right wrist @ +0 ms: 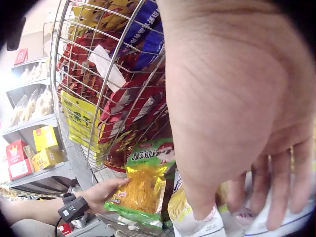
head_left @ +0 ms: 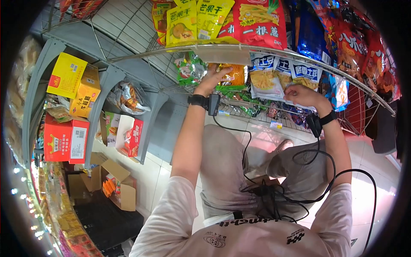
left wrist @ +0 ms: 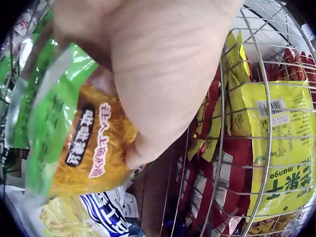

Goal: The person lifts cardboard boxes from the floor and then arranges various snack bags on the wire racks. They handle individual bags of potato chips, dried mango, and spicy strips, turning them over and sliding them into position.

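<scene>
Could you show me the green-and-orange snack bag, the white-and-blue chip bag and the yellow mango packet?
green-and-orange snack bag [right wrist: 140,190], right wrist view, its orange middle panel.
white-and-blue chip bag [head_left: 265,80], head view, the fries picture on its front.
yellow mango packet [left wrist: 286,150], left wrist view, its yellow back below the barcode.

Head view: bright, even shop light from overhead. Fisheye circle, black corners, shelf lines bowed toward the rim. Glare on the floor tiles [head_left: 364,154] at right and on the far foil bags [head_left: 308,30]. Left edge smeared, small lights streaked.

Wrist views: each near hand – left hand [left wrist: 148,64], right hand [right wrist: 232,113] – soft, out of focus. The orange packet [left wrist: 94,143] is sharper.
</scene>
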